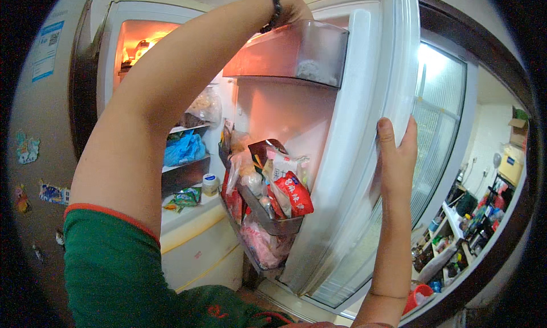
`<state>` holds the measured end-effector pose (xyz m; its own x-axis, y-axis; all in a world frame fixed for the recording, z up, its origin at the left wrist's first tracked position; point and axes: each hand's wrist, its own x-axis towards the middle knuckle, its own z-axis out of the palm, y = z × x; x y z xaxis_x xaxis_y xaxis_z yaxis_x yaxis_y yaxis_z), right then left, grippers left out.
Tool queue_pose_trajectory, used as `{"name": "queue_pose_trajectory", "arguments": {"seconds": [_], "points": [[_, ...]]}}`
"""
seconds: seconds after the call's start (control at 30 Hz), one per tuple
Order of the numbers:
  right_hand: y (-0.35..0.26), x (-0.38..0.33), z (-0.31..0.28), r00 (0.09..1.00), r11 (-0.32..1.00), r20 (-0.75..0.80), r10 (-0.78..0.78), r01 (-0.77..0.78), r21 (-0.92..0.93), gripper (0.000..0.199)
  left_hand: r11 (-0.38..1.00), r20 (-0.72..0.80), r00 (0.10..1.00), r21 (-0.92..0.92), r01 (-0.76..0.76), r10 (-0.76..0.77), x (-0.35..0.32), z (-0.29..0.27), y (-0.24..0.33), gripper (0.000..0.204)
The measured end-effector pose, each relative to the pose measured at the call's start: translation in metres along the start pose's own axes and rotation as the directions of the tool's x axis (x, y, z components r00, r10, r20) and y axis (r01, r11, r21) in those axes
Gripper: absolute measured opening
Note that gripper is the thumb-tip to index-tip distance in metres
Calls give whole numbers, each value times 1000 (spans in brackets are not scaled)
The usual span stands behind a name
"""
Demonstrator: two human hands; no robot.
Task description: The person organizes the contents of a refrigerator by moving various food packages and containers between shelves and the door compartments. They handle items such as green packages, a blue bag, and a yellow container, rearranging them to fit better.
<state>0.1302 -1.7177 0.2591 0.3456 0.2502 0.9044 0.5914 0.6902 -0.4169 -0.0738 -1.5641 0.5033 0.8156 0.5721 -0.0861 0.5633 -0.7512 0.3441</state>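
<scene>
My left arm, in a green sleeve with a dark beaded bracelet at the wrist, stretches up across the open refrigerator. At its end, my left hand (296,10) is at the upper door bin (285,57), a clear tinted one with something whitish in its right corner. The fingers are hidden, and I cannot tell what they touch. My right hand (397,151) grips the edge of the refrigerator door (364,100), its thumb on the near side. Lower on the door, another bin (276,226) holds several packets, among them a red pouch (295,194).
Inside the refrigerator are a blue plastic bag (185,149), green packets (185,198) and a small lidded jar (210,185). A grey panel with magnets (27,148) stands at the left. Cluttered shelves (456,228) and a red bucket (419,298) lie beyond the doorway at right.
</scene>
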Motion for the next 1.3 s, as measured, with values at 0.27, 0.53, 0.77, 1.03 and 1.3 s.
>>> {"name": "queue_pose_trajectory", "arguments": {"seconds": [0.27,0.53,0.77,1.03,1.3], "points": [[4,1,2,1000,1000,2,-29,29,-7,68,906,19,919,166,-390,393,-17,49,32,43],[14,-2,6,1000,999,-20,2,-3,-32,68,918,159,928,164,-361,336,-6,39,18,35],[11,1,-2,1000,1000,-3,9,-9,-10,69,663,-744,631,589,462,221,-33,48,34,18],[17,0,5,1000,1000,-25,5,-5,19,68,916,-377,912,401,6,159,-8,39,16,32],[20,0,9,999,999,-26,-39,40,22,64,847,191,886,263,-462,424,4,39,18,55]]}}
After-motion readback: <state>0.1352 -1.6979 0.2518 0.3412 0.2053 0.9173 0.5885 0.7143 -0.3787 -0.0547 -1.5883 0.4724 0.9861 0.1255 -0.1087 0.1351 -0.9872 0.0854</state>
